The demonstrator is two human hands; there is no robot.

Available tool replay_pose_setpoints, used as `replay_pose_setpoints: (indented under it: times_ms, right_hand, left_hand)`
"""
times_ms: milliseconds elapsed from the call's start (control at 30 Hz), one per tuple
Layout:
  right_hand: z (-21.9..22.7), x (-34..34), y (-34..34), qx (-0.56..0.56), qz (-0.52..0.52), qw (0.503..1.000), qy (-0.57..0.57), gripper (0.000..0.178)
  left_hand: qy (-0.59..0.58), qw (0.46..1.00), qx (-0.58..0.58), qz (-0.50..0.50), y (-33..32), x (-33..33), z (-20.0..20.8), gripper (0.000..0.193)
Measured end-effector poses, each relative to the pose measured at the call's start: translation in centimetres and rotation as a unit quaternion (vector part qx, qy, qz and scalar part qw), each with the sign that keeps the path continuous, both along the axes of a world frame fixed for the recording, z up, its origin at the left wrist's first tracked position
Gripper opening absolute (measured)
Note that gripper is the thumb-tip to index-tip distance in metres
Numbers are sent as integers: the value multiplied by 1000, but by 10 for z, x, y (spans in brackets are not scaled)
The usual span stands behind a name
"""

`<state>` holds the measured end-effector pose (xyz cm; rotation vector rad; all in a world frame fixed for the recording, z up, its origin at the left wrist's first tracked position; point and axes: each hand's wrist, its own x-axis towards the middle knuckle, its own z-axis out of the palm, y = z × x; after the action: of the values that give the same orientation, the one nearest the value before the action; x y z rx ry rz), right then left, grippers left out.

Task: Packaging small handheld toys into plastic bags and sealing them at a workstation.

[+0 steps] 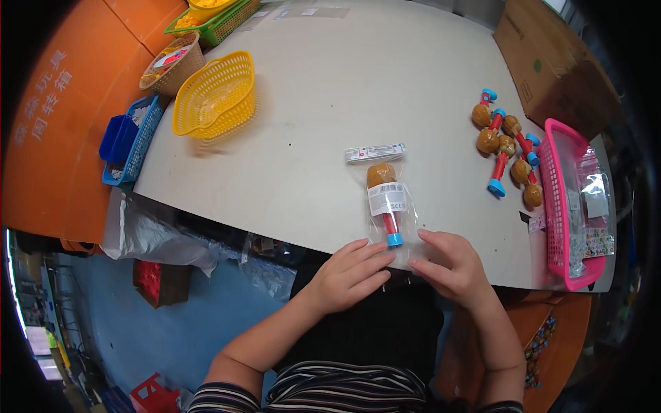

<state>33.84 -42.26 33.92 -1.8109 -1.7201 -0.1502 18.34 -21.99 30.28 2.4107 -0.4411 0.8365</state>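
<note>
A clear plastic bag (406,230) lies flat at the table's front edge, its printed header strip (375,153) pointing away from me. Inside it is a toy (381,174) with a brown rounded head, a red stick and a blue end. A white label with a barcode (387,199) covers the middle of the toy. My left hand (350,274) rests at the bag's lower left corner, fingers stretched out. On the other side, my right hand (454,267) has its thumb and fingers apart, with the fingertips at the bag's lower right edge.
Several similar unbagged toys (501,141) lie to the right, beside a pink basket (559,213) holding clear bags. A cardboard box (551,62) stands behind them. At the left are a yellow basket (184,110), a tan basket (165,83) and a blue basket (143,141).
</note>
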Motion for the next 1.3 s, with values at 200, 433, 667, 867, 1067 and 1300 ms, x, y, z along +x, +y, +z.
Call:
replay_pose_setpoints:
  times_ms: [200,433,667,867,1067,1300]
  right_hand:
    - [-4,5,3,32,15,999,-23,24]
    - [-6,9,-1,15,17,1000,7,23]
    - [0,3,-3,-40,-34,976,210,15]
    - [11,-1,-4,-99,-82,905,405,5]
    - [6,-6,-2,-119,-115,773,613,7]
    - [2,-9,2,-100,-140,703,690,7]
  left_hand:
    - [4,1000,-10,15,6,-6,-7,24]
    - [-9,999,12,33,8,-4,-4,23]
    - [35,995,-78,44,8,-10,-4,20]
    - [258,900,-339,93,-2,-18,29,9]
    - [300,778,-548,59,-9,-23,24,8]
    - [315,687,-652,59,-14,-26,18,6]
